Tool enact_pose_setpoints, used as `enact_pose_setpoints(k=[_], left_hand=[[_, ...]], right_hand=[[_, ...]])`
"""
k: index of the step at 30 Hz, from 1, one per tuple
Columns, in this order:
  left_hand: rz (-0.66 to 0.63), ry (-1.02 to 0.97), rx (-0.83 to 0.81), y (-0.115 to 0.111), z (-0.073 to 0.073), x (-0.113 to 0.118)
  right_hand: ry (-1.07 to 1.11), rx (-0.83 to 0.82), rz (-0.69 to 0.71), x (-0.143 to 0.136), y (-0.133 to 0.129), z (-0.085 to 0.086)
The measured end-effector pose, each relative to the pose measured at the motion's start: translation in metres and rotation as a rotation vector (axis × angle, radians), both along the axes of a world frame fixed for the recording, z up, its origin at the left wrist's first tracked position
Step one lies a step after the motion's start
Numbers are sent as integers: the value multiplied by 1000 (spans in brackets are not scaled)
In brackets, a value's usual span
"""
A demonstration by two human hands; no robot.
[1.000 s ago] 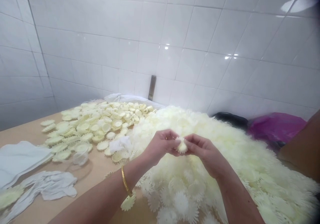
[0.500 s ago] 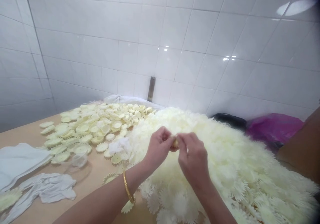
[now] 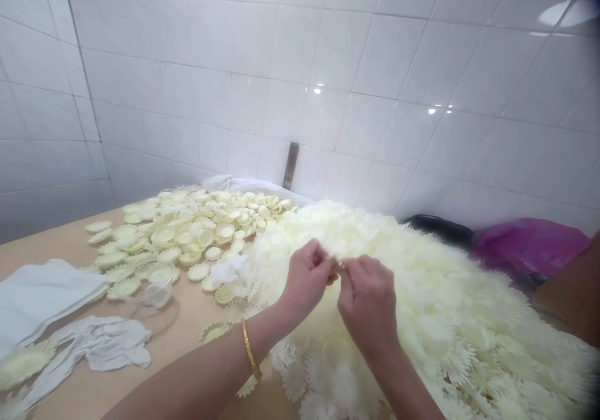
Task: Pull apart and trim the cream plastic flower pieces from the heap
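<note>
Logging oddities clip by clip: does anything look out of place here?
Mildly: a pale notched disc lies at lower left by a crumpled white cloth, apart from the disc pile, so it looks stray.

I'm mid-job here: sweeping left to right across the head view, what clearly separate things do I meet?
White cloth, gold bangle, left hand, right hand, black object by the wall, magenta plastic bag.

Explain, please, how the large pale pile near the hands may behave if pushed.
The pile would probably shift and shed pieces, since they lie loosely heaped. It seems light for its size: the pieces look thin. Their toothed edges might interlock.
</note>
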State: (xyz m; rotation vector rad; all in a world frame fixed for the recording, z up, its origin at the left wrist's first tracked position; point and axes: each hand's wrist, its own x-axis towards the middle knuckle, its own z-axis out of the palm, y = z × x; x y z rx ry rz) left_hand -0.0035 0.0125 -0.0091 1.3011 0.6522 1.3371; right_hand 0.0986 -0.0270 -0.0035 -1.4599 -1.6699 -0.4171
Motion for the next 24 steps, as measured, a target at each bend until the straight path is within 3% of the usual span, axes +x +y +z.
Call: enact_pose_setpoints(k=[3,6,9,15,19,24], left_hand=[[-50,-129,-139,-2,-1,4],[-194,-257,-338,-5,4,6],[-304,-281,-407,-8,9,5],[-262,-248,-512,-7,10,3],[-266,-145,-544,-7,6,3],[-312,-31,-418,-7,-4,6]], right_hand=[[-272,140,-140,0,0,-4],[-382,212,-183,2,1,-5],[-406,178,-161,-1,0,-3],[-59,-118,192,9,-6,13],[135,-91,135,26,-9,25],[214,-182,134,31,-10,28]])
